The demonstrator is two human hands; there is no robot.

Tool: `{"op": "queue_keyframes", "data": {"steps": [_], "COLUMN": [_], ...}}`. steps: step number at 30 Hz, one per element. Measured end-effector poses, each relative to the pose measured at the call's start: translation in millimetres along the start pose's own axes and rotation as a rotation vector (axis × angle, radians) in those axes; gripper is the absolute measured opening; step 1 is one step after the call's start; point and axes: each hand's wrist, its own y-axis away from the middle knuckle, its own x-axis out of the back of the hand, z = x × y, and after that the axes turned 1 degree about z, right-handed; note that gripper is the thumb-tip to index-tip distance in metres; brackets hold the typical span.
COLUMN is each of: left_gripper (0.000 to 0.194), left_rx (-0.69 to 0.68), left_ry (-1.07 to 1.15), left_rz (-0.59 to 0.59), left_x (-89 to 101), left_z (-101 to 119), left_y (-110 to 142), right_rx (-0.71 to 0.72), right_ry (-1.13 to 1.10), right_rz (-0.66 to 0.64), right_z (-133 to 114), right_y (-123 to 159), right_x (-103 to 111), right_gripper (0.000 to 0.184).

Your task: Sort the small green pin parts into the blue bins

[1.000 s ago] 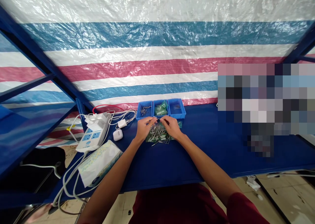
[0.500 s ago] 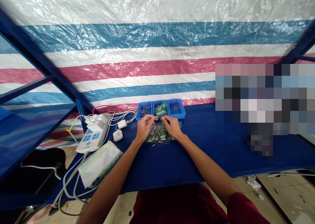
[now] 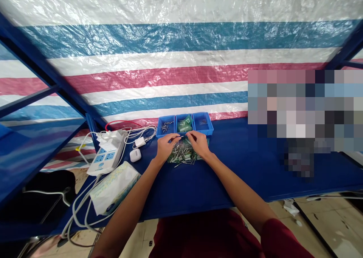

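Note:
My left hand (image 3: 165,147) pinches one end of a thin, light-coloured piece (image 3: 182,136), too small to name exactly. Fingertips of my right hand (image 3: 200,144) are pressed together close to its other end; what they grip, if anything, is hidden. Both hands hover over a pile of slim metal pins (image 3: 184,155) mixed with small green packets. Just behind stand three joined blue bins. The left bin (image 3: 159,132) has some metal pins in it, the middle bin (image 3: 177,121) holds green packets, and a few faint small items lie in the right bin (image 3: 208,126).
To the left are a white power strip (image 3: 105,160) with plugs and cables, a white earbud case (image 3: 135,155) and a tissue pack (image 3: 115,190). Striped sheeting (image 3: 170,76) hangs behind the blue table (image 3: 241,163). A blurred-out patch covers the right side.
My fingertips have shifted slightly around the thin piece, which now shows more plainly between the hands. The view has tipped a little; the bins and pile look the same.

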Motion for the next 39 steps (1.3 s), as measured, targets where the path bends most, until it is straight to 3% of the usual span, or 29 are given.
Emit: {"op": "queue_keyframes", "data": {"steps": [7,15,20,22,26,28,30,35,39], "left_gripper": [0.026,0.035,0.031,0.028,0.020,0.018,0.021,0.033,0.028], "left_rx": [0.178,0.349,0.307,0.235,0.025,-0.052,-0.072,-0.015,-0.057], "left_ry": [0.197,0.509,0.432,0.301,0.008,-0.060,-0.122,-0.327,-0.439], "left_rz": [-0.010,-0.009,-0.011,0.084,0.434,0.508,0.461,0.116,0.052], "left_x": [0.9,-3.0,-5.7,-4.6,3.6,8.7,12.0,8.4,4.1], "left_z": [2.3,3.7,3.6,4.3,3.5,-1.3,-9.8,-34.1,-38.7], "left_y": [0.4,-3.2,-2.1,-0.2,2.5,1.5,-1.0,-5.6,-4.5], "right_rx": [0.100,0.022,0.017,-0.003,-0.028,-0.044,-0.053,-0.064,-0.006], "right_ry": [-0.070,-0.087,-0.041,-0.002,0.029,0.040,0.052,0.100,0.196], "right_rz": [-0.128,-0.092,-0.129,-0.122,-0.042,-0.010,-0.001,-0.080,-0.288], "right_z": [-3.8,-3.8,-1.4,-0.8,0.3,0.9,1.7,5.0,6.1], "right_y": [0.6,-0.4,0.5,1.1,1.2,1.0,0.9,0.1,-3.1], "right_x": [-2.8,-1.4,-3.1,-3.7,-3.0,-2.4,-2.5,-3.1,2.3], "right_gripper": [0.029,0.037,0.045,0.050,0.053,0.051,0.048,0.036,0.008]}}
